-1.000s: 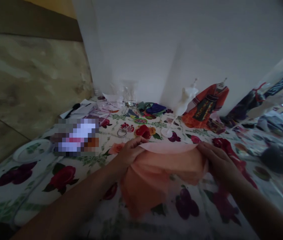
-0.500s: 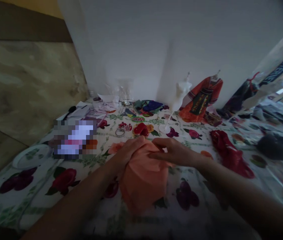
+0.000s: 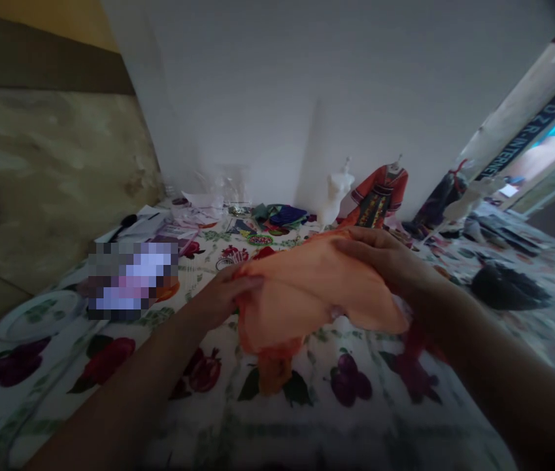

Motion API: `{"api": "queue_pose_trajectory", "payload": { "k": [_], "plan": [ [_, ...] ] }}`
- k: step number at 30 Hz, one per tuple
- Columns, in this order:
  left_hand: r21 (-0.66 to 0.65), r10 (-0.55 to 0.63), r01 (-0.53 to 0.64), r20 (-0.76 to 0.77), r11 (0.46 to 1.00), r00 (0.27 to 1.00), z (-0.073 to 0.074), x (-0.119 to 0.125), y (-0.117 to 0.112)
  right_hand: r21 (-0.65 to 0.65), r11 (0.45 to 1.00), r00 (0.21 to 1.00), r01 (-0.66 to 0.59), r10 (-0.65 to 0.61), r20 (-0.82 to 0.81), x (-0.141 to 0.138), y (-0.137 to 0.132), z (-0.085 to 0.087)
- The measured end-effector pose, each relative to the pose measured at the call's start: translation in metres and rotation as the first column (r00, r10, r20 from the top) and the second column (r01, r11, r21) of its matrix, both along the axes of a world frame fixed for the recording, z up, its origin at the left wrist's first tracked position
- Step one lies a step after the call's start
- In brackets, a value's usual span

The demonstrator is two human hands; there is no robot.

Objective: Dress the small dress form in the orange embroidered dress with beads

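Note:
A piece of orange fabric (image 3: pixel 306 288) is stretched between my two hands above the patterned tablecloth (image 3: pixel 238 418). My left hand (image 3: pixel 231 291) pinches its left edge, thumb on top. At the upper right edge, my right hand (image 3: pixel 385 255) grips the cloth between thumb and fingers. The fabric's lower edge hangs loose and looks slightly blurred. Behind the right hand stands a small dress form wearing a red-orange dress (image 3: pixel 385 190), with a bare white dress form (image 3: pixel 338 193) to its left.
A pixelated bright panel (image 3: pixel 133 278) lies at left, near a white oval ring (image 3: pixel 39 314). Folded blue and green cloth (image 3: pixel 284 214) sits by the wall. A black bundle (image 3: pixel 507 286) rests at right. Dark red cloth (image 3: pixel 419 347) lies partly behind my right forearm.
The orange fabric has been lifted off the table and spread out sideways. My hands have moved apart, the left one to the left and the right one rightward and up. The view has shifted right.

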State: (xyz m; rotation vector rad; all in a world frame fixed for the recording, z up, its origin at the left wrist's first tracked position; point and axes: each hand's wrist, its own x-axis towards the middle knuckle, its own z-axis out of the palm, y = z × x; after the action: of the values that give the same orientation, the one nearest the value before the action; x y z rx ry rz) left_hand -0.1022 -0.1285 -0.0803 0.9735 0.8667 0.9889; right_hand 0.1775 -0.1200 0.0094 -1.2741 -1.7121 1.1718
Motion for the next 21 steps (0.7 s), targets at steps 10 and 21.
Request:
{"api": "queue_pose_trajectory", "payload": {
  "k": [10,21],
  "plan": [
    [-0.172,0.173,-0.167,0.018,0.971,0.985,0.017,0.002,-0.005,-0.178,0.984,0.980,-0.003,-0.033,-0.198,0.019,-0.011,-0.013],
    [-0.034,0.025,-0.027,-0.063,0.999,0.998,0.004,-0.002,0.002,-0.332,0.942,0.972,0.049,-0.121,-0.202,0.028,-0.021,-0.040]
  ]
}}
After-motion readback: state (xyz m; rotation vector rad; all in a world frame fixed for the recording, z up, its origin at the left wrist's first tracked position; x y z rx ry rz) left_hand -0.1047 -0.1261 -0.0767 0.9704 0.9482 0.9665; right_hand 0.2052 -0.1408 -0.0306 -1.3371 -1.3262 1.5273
